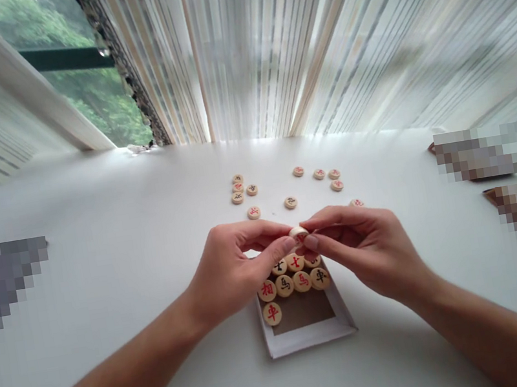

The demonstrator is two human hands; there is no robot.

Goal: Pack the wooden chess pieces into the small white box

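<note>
Between the fingertips of my left hand (pixel 244 258) and my right hand (pixel 359 243), a round xiangqi piece (pixel 298 234) with a red marking is pinched from both sides. It is held tilted above the far part of a shallow white box (pixel 305 338). Inside the box, rows of wooden pieces lie face up, among them a red-marked piece (pixel 272 313) alone in the nearest row and a black-marked piece (pixel 320 278) at the right of the row behind. The brown box bottom (pixel 304 312) shows beside the lone piece. My hands hide the far end of the box.
Loose xiangqi pieces lie scattered beyond my hands, including a black-marked one (pixel 290 202) and a red-marked one (pixel 254 212). Pixelated objects rest on the white table (pixel 140 192) at left and right. A striped curtain (pixel 241 52) hangs along the far edge.
</note>
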